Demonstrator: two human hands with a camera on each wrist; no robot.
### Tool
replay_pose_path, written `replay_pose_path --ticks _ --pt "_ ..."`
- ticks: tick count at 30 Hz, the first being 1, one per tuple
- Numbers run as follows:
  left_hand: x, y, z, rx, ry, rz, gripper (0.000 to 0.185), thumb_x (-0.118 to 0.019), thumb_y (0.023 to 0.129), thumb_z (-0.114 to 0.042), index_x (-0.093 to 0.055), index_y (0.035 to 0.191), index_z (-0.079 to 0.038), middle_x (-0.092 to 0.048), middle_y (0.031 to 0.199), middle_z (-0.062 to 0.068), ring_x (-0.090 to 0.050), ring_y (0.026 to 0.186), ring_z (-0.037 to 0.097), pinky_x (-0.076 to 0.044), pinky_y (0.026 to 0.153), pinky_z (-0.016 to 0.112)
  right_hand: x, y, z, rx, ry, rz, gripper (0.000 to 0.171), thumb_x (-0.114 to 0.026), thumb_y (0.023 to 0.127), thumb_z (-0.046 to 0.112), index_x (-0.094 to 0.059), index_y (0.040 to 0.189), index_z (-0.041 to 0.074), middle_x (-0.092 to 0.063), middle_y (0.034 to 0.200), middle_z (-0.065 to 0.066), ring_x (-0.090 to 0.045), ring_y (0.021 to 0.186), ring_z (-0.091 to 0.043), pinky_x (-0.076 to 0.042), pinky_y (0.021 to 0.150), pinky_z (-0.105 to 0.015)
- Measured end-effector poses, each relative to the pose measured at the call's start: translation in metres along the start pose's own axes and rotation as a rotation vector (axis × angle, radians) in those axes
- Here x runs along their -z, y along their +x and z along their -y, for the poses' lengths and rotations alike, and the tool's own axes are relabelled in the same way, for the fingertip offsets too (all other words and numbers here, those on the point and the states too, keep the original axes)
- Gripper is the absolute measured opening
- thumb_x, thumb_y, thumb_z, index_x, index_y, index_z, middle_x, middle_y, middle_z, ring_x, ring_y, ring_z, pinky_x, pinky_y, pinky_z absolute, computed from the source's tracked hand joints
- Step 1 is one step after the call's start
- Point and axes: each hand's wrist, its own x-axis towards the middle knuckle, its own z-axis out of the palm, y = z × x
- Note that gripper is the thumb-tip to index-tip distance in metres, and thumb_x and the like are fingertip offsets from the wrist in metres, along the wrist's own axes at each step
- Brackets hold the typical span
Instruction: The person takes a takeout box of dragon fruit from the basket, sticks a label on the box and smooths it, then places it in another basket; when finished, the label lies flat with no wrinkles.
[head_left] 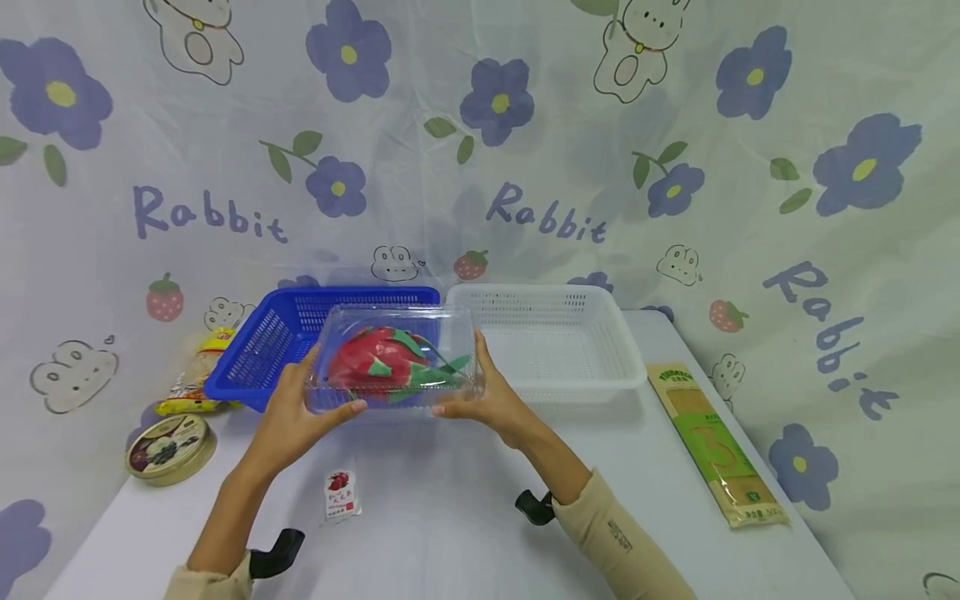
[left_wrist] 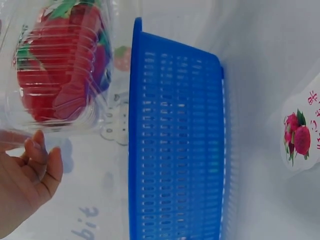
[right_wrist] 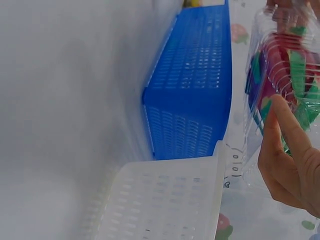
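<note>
Pale sheeting (head_left: 427,183), printed with blue flowers, strawberries and three large "Rabbit" words in the head view, hung behind one white table (head_left: 450,525). Two plastic baskets stood side by side at the table's far edge: one blue basket (head_left: 243,354) on the left and one white basket (head_left: 558,390) on the right.

One clear plastic box (head_left: 459,337) was held up off the table, higher than the blue basket's rim, and in the head view it overlapped that basket's near right part. Inside it lay red-and-green dragon fruit (head_left: 375,358); whether one piece or more, I could not tell. Both hands gripped the box, one at each end: the left hand (head_left: 288,417) on its left end, the right hand (head_left: 495,404) on its right, both thumbs along the near lower edge.

Below the box, nearer the person, one small card (head_left: 342,494) with a dragon fruit picture lay flat. To the left were one round tin (head_left: 168,450) and, just beside the blue basket, one yellow bag (head_left: 197,375). One long green-and-tan packet (head_left: 716,446) lay slantwise at the right. Two beige sleeves (head_left: 622,542) covered the forearms, with one black mount (head_left: 277,554) showing by each wrist.
</note>
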Motion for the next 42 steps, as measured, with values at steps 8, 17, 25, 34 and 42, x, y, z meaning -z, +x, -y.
replay_pose_path --ticks 8,17,25,34,42 --pt "-0.003 -0.005 -0.001 0.002 0.011 -0.008 0.104 -0.077 0.083 -0.045 -0.008 0.161 -0.032 -0.035 0.135 0.024 -0.04 0.12 0.043 -0.042 0.093 0.073 -0.001 -0.01 0.002 -0.006 0.026 0.02 0.125 -0.085 0.078 0.015 0.008 0.155 0.048 -0.044 0.15 -0.016 -0.067 0.109 -0.036 -0.055 0.093 -0.044" --pt "-0.008 -0.01 -0.002 0.0 0.014 -0.004 0.105 -0.078 0.082 -0.045 -0.009 0.161 -0.031 -0.037 0.134 0.024 -0.041 0.119 0.043 -0.042 0.092 0.073 0.0 -0.017 -0.003 -0.011 0.051 0.029 0.127 -0.085 0.078 0.014 0.009 0.154 0.05 -0.038 0.154 -0.02 -0.062 0.115 -0.046 -0.055 0.093 -0.045" --pt "-0.014 -0.016 -0.004 0.021 0.033 0.016 0.107 -0.076 0.082 -0.05 -0.008 0.161 -0.029 -0.037 0.136 0.023 -0.043 0.12 0.045 -0.043 0.092 0.072 0.002 -0.024 -0.008 -0.005 0.037 0.027 0.123 -0.085 0.079 0.015 0.006 0.154 0.051 -0.037 0.153 -0.02 -0.066 0.107 -0.036 -0.056 0.091 -0.047" --pt "-0.02 -0.027 -0.004 -0.01 0.038 -0.01 0.108 -0.079 0.08 -0.046 -0.011 0.161 -0.024 -0.04 0.131 0.024 -0.046 0.114 0.041 -0.047 0.089 0.068 0.001 -0.037 -0.011 -0.007 0.034 0.031 0.126 -0.085 0.078 0.012 0.008 0.155 0.049 -0.034 0.154 -0.018 -0.064 0.112 -0.042 -0.056 0.091 -0.049" --pt "-0.022 -0.035 -0.008 -0.005 0.051 -0.016 0.11 -0.08 0.079 -0.045 -0.011 0.161 -0.02 -0.042 0.127 0.022 -0.048 0.105 0.036 -0.049 0.08 0.056 0.0 -0.045 -0.012 -0.006 0.033 0.044 0.125 -0.085 0.079 0.014 0.009 0.153 0.052 -0.031 0.157 -0.021 -0.065 0.112 -0.038 -0.055 0.091 -0.049"
